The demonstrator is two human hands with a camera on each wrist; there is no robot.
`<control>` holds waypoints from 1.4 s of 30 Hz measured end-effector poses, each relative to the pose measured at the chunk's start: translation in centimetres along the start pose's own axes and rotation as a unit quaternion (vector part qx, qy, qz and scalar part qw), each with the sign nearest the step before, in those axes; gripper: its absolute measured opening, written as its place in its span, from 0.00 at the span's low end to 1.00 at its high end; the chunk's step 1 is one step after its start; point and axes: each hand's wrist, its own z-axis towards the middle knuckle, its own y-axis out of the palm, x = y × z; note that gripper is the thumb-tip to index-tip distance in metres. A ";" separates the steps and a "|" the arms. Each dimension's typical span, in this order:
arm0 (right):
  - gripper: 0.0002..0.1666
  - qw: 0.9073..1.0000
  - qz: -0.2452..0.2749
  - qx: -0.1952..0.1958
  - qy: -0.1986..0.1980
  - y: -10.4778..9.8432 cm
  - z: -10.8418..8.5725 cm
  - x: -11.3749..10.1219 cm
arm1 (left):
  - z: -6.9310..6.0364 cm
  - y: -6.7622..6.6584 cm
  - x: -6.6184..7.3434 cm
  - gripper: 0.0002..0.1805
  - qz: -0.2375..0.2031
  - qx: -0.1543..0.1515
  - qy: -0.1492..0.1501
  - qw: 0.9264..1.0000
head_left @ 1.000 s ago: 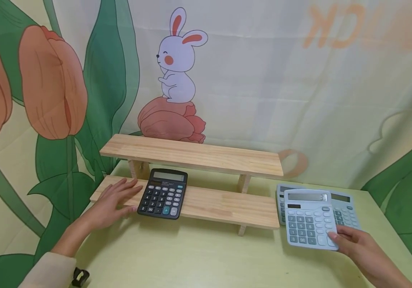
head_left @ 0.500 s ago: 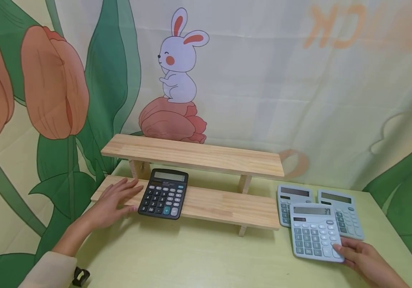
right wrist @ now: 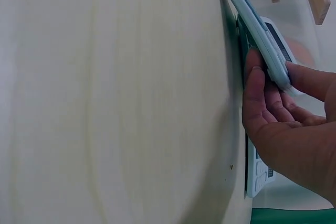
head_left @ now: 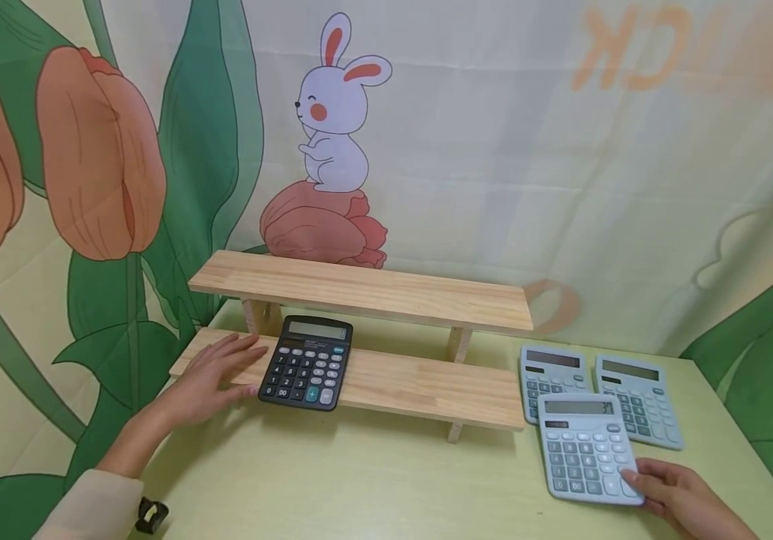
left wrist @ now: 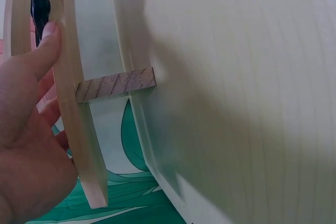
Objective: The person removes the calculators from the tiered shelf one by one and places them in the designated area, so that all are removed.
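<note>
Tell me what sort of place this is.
Likely an indoor staged display corner: a curtain-like backdrop printed with a cartoon rabbit, and before it a two-tier wooden shelf holding a black calculator.

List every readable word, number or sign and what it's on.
"7", "9", "4", "1", "2", "3", "0", "00", "+": black calculator; other print unclear.
"0", "00": held light-blue calculator; number on its screen blurred.
"K", "C", both reversed: curtain; remaining letters too faint.
Other two calculators: printing too small.

Tbl (head_left: 386,487): wd rack (head_left: 393,377), 2 calcs (head_left: 639,409).
</note>
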 end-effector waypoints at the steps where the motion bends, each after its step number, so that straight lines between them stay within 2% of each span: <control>1: 0.46 1.000 0.001 0.001 0.009 0.1 -0.1 0.1 | 0.0 0.0 0.1 0.38 0.000 0.001 0.000 1.000; 6: 0.47 1.000 -0.006 -0.001 0.026 0.3 -0.3 0.2 | 0.0 -0.1 0.2 0.38 0.000 0.002 0.002 1.000; 10: 0.46 0.999 -0.021 -0.001 0.025 0.5 -0.3 0.2 | 0.0 -0.1 0.1 0.38 0.002 0.000 0.001 1.000; 15: 0.50 0.998 -0.057 0.006 0.017 0.7 -0.2 0.2 | 0.0 0.0 0.0 0.38 0.005 -0.002 -0.001 1.000; 18: 0.46 0.996 -0.093 0.013 0.005 1.1 -0.2 0.1 | -0.1 -0.1 0.1 0.38 0.003 -0.002 0.002 1.000; 22: 0.41 0.988 -0.154 0.032 -0.010 1.6 -0.2 -0.3 | -0.2 -0.1 0.2 0.38 0.002 0.001 0.003 1.000; 26: 0.41 0.978 -0.200 0.051 -0.013 1.6 -0.1 -0.4 | -0.2 0.1 0.0 0.38 0.001 -0.001 -0.001 1.000; 32: 0.40 0.965 -0.248 0.077 -0.030 1.6 0.0 -0.2 | -0.1 0.1 0.1 0.38 0.001 0.000 0.005 1.000; 36: 0.34 0.955 -0.278 0.096 -0.041 1.8 0.0 -0.2 | -0.2 0.0 0.2 0.38 0.003 0.001 0.006 1.000; 42: 0.28 0.946 -0.303 0.110 -0.043 2.0 0.2 -0.2 | -0.3 -0.1 0.4 0.37 0.002 0.002 0.003 1.000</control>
